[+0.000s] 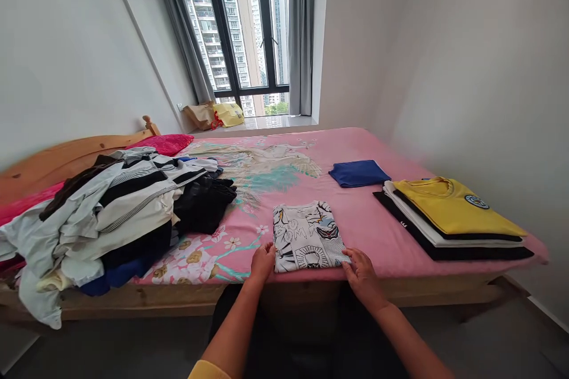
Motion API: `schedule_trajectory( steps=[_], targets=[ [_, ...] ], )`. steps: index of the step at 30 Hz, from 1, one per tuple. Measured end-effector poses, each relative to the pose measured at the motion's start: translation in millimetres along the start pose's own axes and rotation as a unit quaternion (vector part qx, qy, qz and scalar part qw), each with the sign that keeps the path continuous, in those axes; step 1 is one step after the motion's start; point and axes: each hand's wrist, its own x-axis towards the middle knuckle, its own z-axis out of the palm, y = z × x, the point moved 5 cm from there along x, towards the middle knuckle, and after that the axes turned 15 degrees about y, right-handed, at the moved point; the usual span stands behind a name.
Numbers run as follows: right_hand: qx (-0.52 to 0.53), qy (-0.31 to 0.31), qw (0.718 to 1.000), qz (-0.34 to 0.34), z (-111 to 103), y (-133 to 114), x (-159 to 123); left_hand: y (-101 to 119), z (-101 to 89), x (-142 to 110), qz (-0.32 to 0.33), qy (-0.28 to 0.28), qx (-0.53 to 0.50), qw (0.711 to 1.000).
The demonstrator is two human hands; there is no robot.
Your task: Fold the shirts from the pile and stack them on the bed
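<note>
A white T-shirt [306, 237] with a black comic-style print lies folded into a rectangle near the front edge of the bed. At its lower left edge, my left hand [263, 262] is closed, the fingertips on the cloth. My right hand [362, 277] pinches the lower right corner between thumb and fingers. The undersides of the fingers on both hands are partly hidden.
A large heap of loose clothes [133, 207] covers the bed's left side. To the right is a stack of folded garments topped by a yellow shirt [453, 207], with a folded blue garment [359, 173] behind. Bags [229, 113] sit on the windowsill.
</note>
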Motion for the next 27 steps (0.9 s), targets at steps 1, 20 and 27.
schedule_trajectory(
  steps=[1, 20, 27],
  targets=[
    [-0.005, 0.003, 1.000, 0.013, 1.9, 9.6, 2.5, -2.5, 0.5, 6.3, -0.008, -0.010, -0.004, 1.000],
    [0.003, -0.010, 0.994, 0.110, 53.8, 33.1, 57.7, -7.6, 24.6, 40.7, -0.080, -0.089, -0.057, 0.991],
    [0.078, 0.003, 0.986, 0.150, 52.6, 46.6, 58.6, -12.4, 24.3, 41.7, -0.067, -0.055, -0.029, 0.996]
  ],
)
